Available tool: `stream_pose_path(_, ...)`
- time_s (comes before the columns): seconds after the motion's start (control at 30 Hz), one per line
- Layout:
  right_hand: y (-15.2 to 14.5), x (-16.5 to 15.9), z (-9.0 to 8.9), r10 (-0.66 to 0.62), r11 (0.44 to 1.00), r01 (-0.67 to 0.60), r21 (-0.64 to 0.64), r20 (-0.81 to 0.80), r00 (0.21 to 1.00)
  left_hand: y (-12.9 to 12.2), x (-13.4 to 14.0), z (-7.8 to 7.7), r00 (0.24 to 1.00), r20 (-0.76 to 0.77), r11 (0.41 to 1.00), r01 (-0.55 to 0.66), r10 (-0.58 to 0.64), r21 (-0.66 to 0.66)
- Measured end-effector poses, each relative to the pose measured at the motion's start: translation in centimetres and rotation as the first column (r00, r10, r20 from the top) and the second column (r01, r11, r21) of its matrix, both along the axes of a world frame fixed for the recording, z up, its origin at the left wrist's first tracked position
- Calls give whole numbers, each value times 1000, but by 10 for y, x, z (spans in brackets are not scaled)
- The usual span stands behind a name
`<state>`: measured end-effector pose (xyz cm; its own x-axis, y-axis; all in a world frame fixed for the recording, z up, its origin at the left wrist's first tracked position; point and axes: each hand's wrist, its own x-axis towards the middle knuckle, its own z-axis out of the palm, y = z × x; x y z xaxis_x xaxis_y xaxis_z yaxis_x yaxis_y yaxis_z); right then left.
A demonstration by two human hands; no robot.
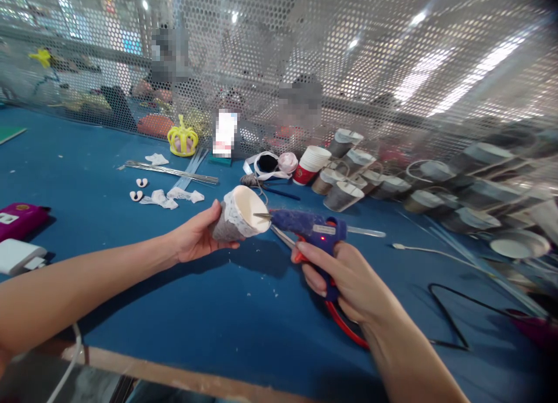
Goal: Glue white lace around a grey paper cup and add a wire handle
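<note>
My left hand (198,234) grips a paper cup (253,208) wrapped in grey cloth, with white lace round its rim. The cup is tilted, its open mouth facing right and up. In my right hand (353,272) is a blue hot glue gun (296,224), held by its handle, with fingers near the orange-red trigger. The metal nozzle (263,216) is at the cup's mouth; whether it touches the cup I cannot tell. A clear glue stick (366,232) sticks out of the gun's back, and a red light shows on its side. Under the right hand shows a red loop (344,327), partly hidden.
Lace pieces (163,199), metal wires (172,171) and a yellow crown-shaped thing (183,138) lie left of centre. Stacked paper cups (311,161) and several cloth-wrapped cups (344,195) stand right. A perforated metal screen (261,54) runs behind the blue table (244,345). Cables (449,255) lie right.
</note>
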<state>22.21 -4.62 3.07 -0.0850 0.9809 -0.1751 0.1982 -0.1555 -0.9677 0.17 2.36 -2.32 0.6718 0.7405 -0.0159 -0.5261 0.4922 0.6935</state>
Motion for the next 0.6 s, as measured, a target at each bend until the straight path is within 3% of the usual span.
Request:
stream_pose_path(0.3,-1,1,2,-32,999,29,35,102,994,0,2,0,998,27,998,-54,53,42)
stream_pose_path(0.47,-2,3,6,-109,990,105,90,38,993,-2,3,3,990,39,985,-139,136,99)
stream_pose_path(0.6,0,4,5,-124,988,121,97,24,992,-3,2,4,993,31,986,-114,111,121)
